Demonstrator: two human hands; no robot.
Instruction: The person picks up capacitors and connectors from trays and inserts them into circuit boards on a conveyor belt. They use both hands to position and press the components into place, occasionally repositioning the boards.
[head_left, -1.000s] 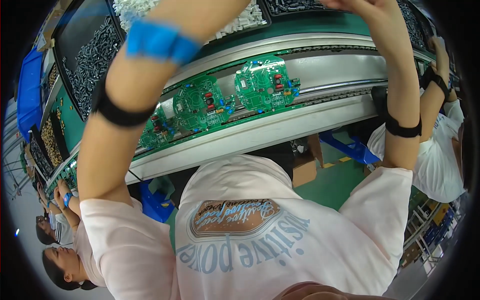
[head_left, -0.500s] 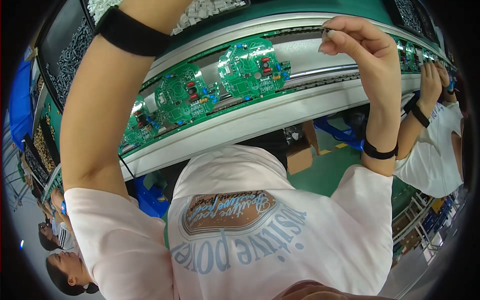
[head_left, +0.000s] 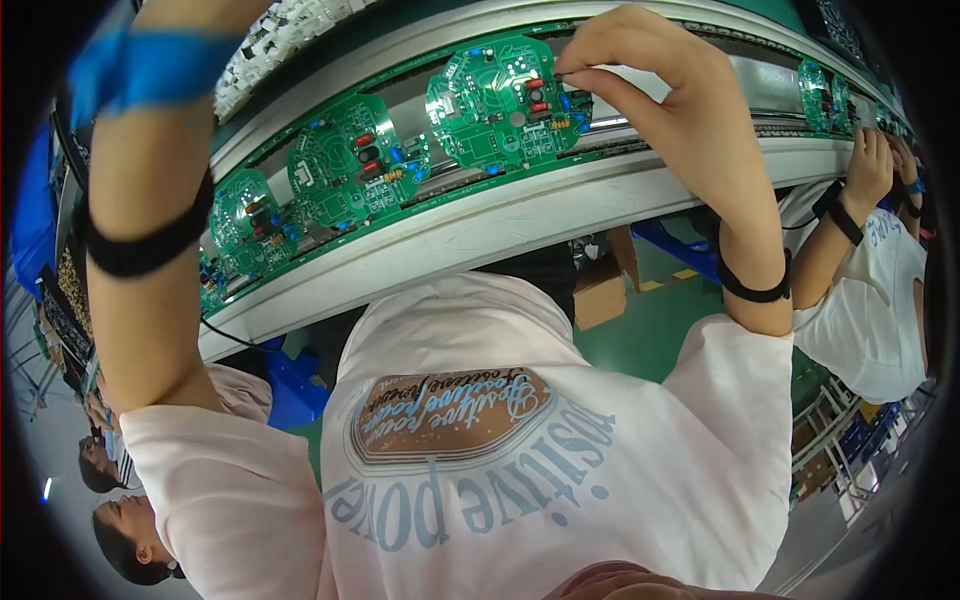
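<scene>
My right hand (head_left: 650, 70) is closed in a pinch at the upper right edge of a green circuit board (head_left: 475, 125). A small dark component (head_left: 563, 76) shows at its fingertips, mostly hidden; whether it touches the board I cannot tell. That board carries red, blue and black parts. My left forearm (head_left: 150, 310), with a black band and a blurred blue band, reaches up past the top left edge, so my left hand is out of view. Left of the first board lie a second circuit board (head_left: 335, 180) and a third circuit board (head_left: 240, 220), on the same conveyor line.
A pale metal conveyor rail (head_left: 480, 208) runs across in front of me. White plastic parts (head_left: 290, 45) are heaped behind it at the upper left. Farther right, a co-worker's hand (head_left: 870, 165) is over the line near another circuit board (head_left: 815, 95). A cardboard box (head_left: 600, 295) stands below the rail.
My right hand has moved left and slightly down to the nearest board's edge with the small dark component. My left arm has shifted left and farther up. The boards sit slightly farther left.
</scene>
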